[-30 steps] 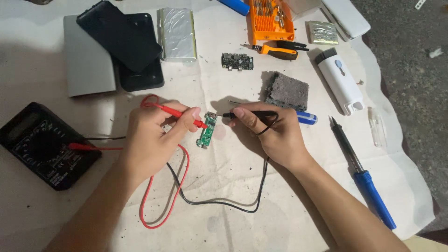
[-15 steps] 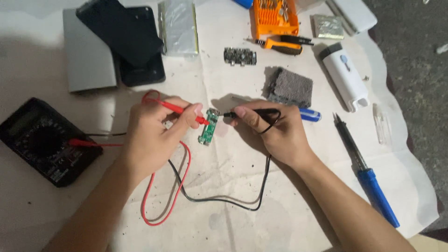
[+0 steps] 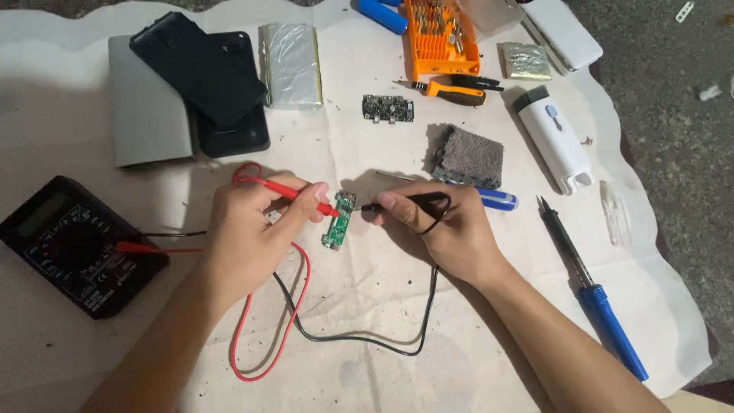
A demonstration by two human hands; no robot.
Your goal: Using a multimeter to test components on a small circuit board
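Since a moment ago both hands have drifted a little lower and closer on the white paper-covered bench (image 3: 367, 359), and the two probes now meet at the upper end of the small green circuit board (image 3: 339, 222), which lies flat on the paper between them. The left hand (image 3: 248, 237) pinches the slim red probe (image 3: 294, 191) between thumb and forefinger, its tip touching the board's top edge; the right hand (image 3: 443, 233) has its fingers pressed together around the black probe (image 3: 401, 203), tip just beside the same end. The board looks light and stiff but delicate, likely to skate under a push, so I judge it best held by its bare long edges, away from the components. The red and black leads (image 3: 348, 336) loop back toward the black multimeter (image 3: 73, 245) at the left.
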